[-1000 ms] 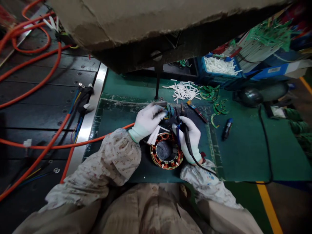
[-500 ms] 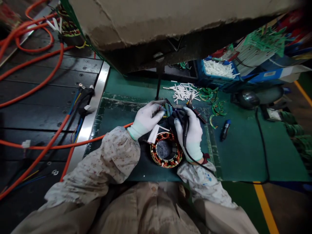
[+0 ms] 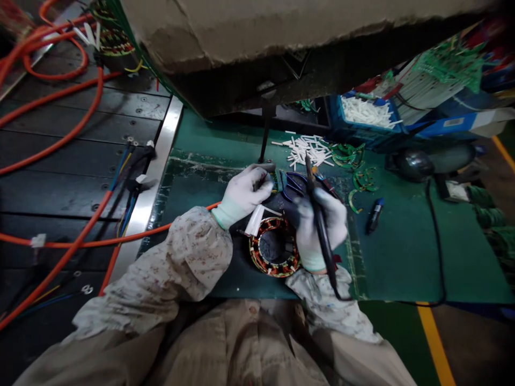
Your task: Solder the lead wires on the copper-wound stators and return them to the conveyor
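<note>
- The right hand (image 3: 333,221) grips a corded soldering iron (image 3: 321,228) like a pen, tip pointing forward, probably for fine control and to keep heat off the fingers.
- The left hand (image 3: 243,194) has its fingers closed near white sleeves (image 3: 254,221); what they pinch is unclear.
- The wound stator (image 3: 276,268) sits on the desk (image 3: 418,241) between the forearms, likely for easy reach.

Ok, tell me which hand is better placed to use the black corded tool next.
Likely the right hand: it holds the black corded tool, tip pointing forward. The left hand appears occupied, seemingly pinching a small, mostly hidden green piece.
</note>
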### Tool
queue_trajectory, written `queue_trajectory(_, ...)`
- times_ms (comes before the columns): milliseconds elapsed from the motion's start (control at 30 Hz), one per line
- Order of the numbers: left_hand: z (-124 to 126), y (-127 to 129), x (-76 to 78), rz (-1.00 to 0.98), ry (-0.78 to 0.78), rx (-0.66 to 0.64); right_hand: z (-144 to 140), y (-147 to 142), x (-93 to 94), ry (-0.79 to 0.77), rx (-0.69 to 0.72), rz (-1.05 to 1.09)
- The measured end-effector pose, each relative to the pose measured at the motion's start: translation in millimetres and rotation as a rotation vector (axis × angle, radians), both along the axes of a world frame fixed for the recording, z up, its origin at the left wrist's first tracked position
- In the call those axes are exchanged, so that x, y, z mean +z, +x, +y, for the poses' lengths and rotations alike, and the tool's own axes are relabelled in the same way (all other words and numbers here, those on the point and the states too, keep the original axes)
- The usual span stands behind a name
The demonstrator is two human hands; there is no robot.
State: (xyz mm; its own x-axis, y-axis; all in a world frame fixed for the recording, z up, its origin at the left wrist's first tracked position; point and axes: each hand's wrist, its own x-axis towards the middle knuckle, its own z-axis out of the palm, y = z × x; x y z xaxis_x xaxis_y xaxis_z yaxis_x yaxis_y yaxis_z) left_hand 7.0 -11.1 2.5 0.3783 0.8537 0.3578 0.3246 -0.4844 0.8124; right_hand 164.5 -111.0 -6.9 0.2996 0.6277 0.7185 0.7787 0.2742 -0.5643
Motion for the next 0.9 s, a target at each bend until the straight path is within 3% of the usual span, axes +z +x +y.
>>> queue_trajectory(67,1,-1,-2.1,0.006,-0.01,-0.009,-6,3,1.5,0.221,-0.031,-0.013)
queue_trajectory(133,3,-2,-4.2,-0.002,-0.015,-0.025,-11,4,5.1,0.306,-0.01,-0.047)
queue_trajectory(367,4,-4,-4.8,-0.035,-0.066,-0.056,-16,7,12.7,0.194,0.094,-0.106)
queue_trajectory(900,1,-4,-5.2,-0.011,-0.021,-0.054,-17,7,8.2,0.169,0.068,-0.127)
